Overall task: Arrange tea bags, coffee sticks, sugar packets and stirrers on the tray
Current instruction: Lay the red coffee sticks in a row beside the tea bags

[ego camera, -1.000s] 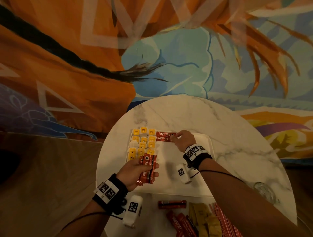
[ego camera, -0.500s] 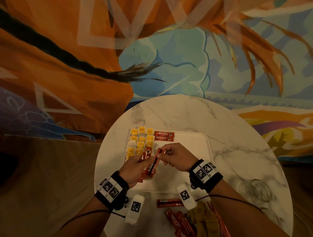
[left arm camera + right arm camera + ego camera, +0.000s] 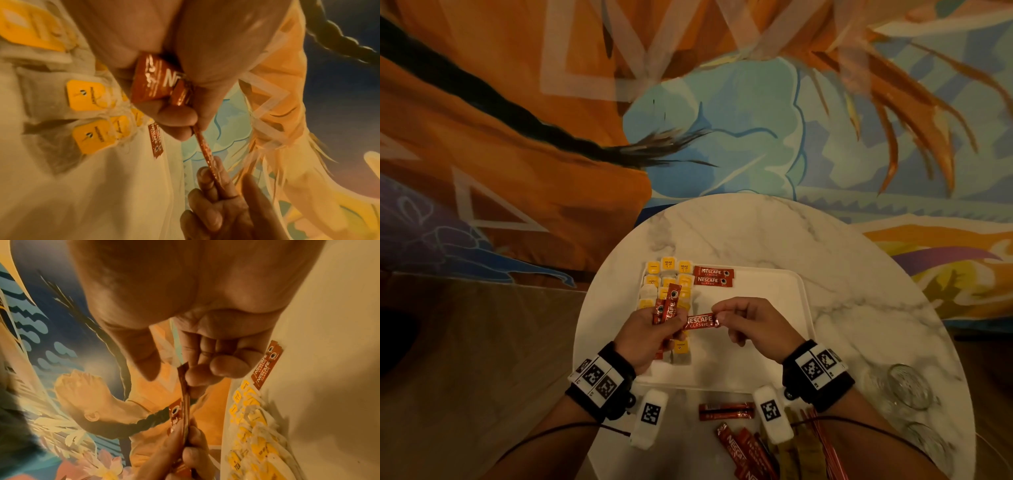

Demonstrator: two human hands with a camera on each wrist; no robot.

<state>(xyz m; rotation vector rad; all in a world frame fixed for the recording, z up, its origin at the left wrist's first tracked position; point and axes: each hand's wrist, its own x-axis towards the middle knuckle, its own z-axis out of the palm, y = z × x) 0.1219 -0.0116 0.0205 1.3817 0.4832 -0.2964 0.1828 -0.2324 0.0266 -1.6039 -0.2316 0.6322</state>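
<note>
A white tray (image 3: 774, 359) lies on the round marble table (image 3: 842, 274). Yellow-tagged tea bags (image 3: 668, 264) fill its left side, and two red coffee sticks (image 3: 713, 277) lie side by side at its far edge. My left hand (image 3: 650, 329) grips a small bundle of coffee sticks (image 3: 667, 306) upright above the tea bags. My right hand (image 3: 753, 322) pinches the right end of one coffee stick (image 3: 700, 321), held level between both hands; its left end is still at my left fingers. The left wrist view shows this stick (image 3: 207, 152) edge-on, and the right wrist view shows it (image 3: 185, 391) too.
Near the table's front edge lie more red coffee sticks (image 3: 726, 410), a pile of sticks (image 3: 743, 452), tan packets (image 3: 801, 452) and thin red stirrers (image 3: 825, 448). Two clear glasses (image 3: 909, 385) stand at the right. A painted mural fills the background.
My right hand left the two sticks at the tray's far edge, came back to my left hand and has drawn one stick sideways out of the bundle.
</note>
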